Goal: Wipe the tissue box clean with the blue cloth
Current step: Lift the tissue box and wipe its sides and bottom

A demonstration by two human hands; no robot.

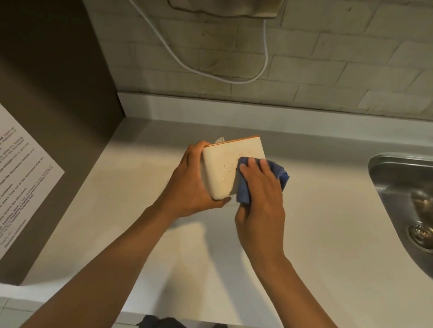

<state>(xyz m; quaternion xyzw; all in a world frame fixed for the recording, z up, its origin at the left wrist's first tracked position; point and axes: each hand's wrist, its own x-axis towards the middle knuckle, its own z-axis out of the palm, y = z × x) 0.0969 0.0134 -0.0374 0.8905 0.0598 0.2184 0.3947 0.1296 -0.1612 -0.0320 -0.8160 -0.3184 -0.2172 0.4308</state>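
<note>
Head view: left hand (192, 185) grips cream orange-rimmed tissue box (225, 170) above white bench (321, 238); right hand (260, 193) presses crumpled blue cloth (280, 174) flat against box's right side.

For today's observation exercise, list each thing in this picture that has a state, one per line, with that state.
tissue box: lifted off the counter, tilted, tissue poking out, specks on its facing side.
blue cloth: bunched, pressed against the box.
left hand: gripping the box.
right hand: holding the cloth to the box.
sink: no water visible.
white cable: hanging slack on the wall.
</note>
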